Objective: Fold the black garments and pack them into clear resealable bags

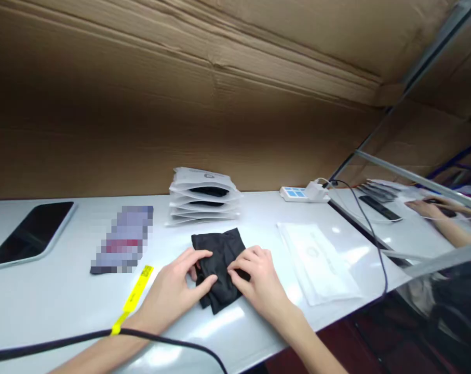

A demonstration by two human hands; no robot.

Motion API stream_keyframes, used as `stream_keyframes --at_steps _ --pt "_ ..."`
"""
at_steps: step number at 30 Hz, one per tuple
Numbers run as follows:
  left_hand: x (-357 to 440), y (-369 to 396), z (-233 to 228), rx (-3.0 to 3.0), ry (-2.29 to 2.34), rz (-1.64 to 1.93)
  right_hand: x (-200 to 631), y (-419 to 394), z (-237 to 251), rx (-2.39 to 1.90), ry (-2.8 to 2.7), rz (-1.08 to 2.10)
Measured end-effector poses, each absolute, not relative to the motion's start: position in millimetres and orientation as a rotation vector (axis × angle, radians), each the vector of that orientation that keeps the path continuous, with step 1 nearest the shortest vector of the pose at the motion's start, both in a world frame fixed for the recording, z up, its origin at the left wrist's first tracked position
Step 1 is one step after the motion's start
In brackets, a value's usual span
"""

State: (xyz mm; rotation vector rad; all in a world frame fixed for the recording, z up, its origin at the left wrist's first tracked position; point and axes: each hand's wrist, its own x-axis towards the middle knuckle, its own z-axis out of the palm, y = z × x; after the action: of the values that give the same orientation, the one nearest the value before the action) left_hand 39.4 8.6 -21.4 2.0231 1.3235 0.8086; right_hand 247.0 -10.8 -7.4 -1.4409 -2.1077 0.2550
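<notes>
A folded black piece of thin cloth (218,254) lies on the white table in front of me; its exact kind does not show. My left hand (183,275) grips its left side, thumb and index finger on top and the other fingers curled at the edge. With thumb and fingertips together, my right hand (254,275) pinches the fabric near its right side. Behind the cloth stands a stack of white plastic bags (204,200), some with black contents. Flat white bags (317,262) lie to the right of my right hand.
A phone (30,234) and a blurred-out flat item (122,241) lie left. A black cable (169,340) with a yellow tag (138,288) crosses my left forearm. A power strip (295,194) sits at the back. Beyond a metal frame (422,179), another person's hands (433,210) work.
</notes>
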Motion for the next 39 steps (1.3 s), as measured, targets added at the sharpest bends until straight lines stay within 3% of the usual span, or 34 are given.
stream_keyframes --at_steps 13,21,32,39 --pt "37.1 11.9 -15.7 1.994 1.244 0.767 294.0 -20.9 18.7 -1.455 -1.919 0.206" --pt "32.5 10.4 -12.4 1.788 1.228 0.910 262.4 -17.6 4.2 -1.362 -2.187 0.342" --pt "26.8 1.3 2.2 1.731 1.369 0.778 259.1 -18.0 -2.6 -1.364 -2.193 0.390" --pt "-4.8 55.6 42.7 2.274 1.626 0.561 258.5 -21.1 -12.5 -1.341 -2.143 0.283"
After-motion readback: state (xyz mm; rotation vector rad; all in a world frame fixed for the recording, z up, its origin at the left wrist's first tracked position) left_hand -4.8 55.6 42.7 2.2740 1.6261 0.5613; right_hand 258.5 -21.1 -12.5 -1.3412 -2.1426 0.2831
